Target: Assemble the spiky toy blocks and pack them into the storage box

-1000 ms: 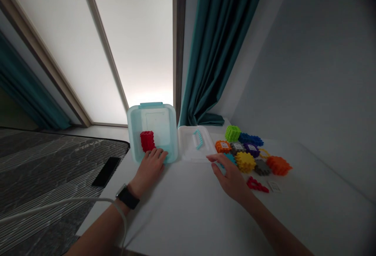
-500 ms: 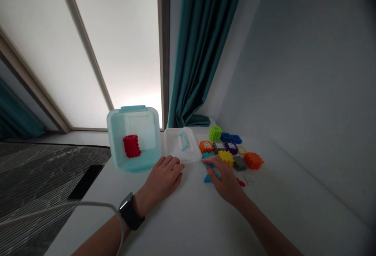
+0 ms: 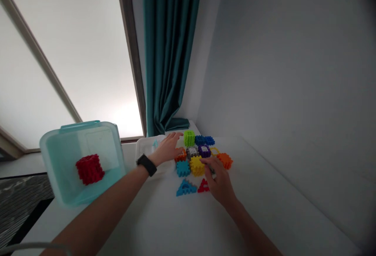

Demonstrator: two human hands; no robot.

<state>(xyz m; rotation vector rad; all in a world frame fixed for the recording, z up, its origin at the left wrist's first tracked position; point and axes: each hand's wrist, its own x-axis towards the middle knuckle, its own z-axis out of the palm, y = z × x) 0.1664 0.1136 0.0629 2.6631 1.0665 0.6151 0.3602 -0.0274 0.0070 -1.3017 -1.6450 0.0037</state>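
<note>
While among plastic blocks [image 3: 196, 166], 2 hands [image 3: 166, 149] [image 3: 219, 179]

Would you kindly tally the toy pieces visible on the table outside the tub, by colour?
Green cube: 1
Dark blue block: 1
Teal block and triangle: 2
Orange block and gear: 2
Grey block: 1
Purple block: 1
Yellow block and ring: 2
Red triangle: 1
Total visible: 11

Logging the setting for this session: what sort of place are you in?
Probably a room in a home: a teal curtain hangs beside a tall bright window, and colourful plastic toy blocks lie on a white table beside a clear teal storage box.
</note>
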